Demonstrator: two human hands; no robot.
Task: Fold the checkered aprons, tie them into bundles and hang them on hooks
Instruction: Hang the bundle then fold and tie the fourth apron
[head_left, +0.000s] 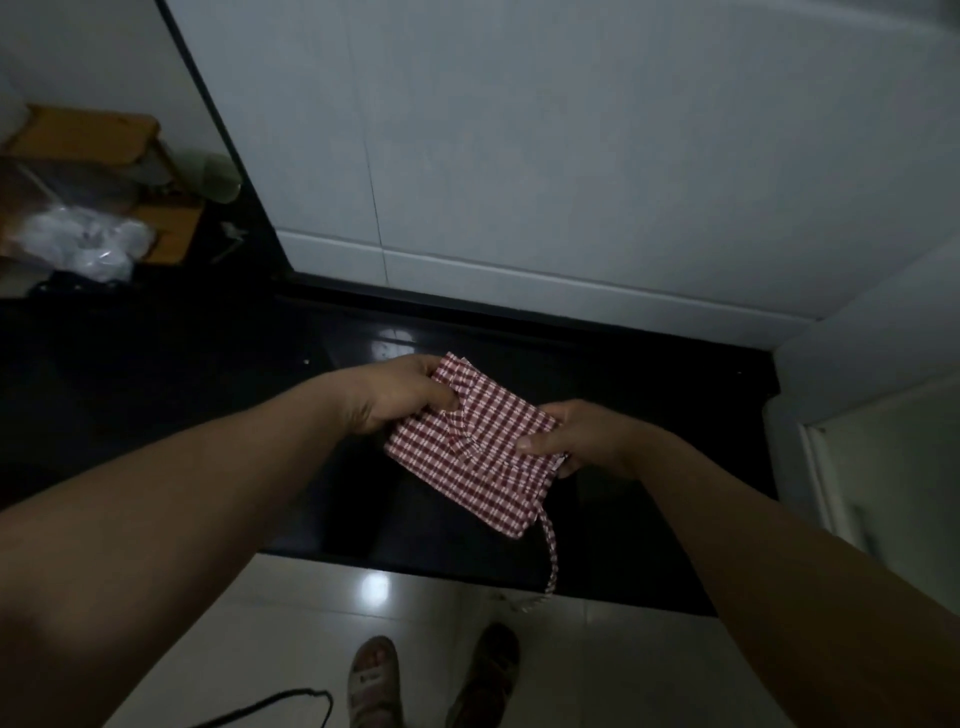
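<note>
A red-and-white checkered apron (483, 457), folded into a small flat rectangle, is held in the air above a glossy black counter (649, 415). My left hand (395, 397) grips its upper left edge, thumb on top near a gathered strap across the fold. My right hand (566, 436) pinches the right edge, thumb on top and fingers underneath. One checkered strap (549, 556) hangs loose from the lower corner, past the counter's front edge. No hooks are in view.
White tiled wall (571, 156) rises behind the counter. At far left stand a wooden rack (88, 135) and crumpled clear plastic (88, 244). A white appliance edge (862, 441) is at right. Below, pale floor tiles, my sandalled feet (374, 680) and a black cable (280, 701).
</note>
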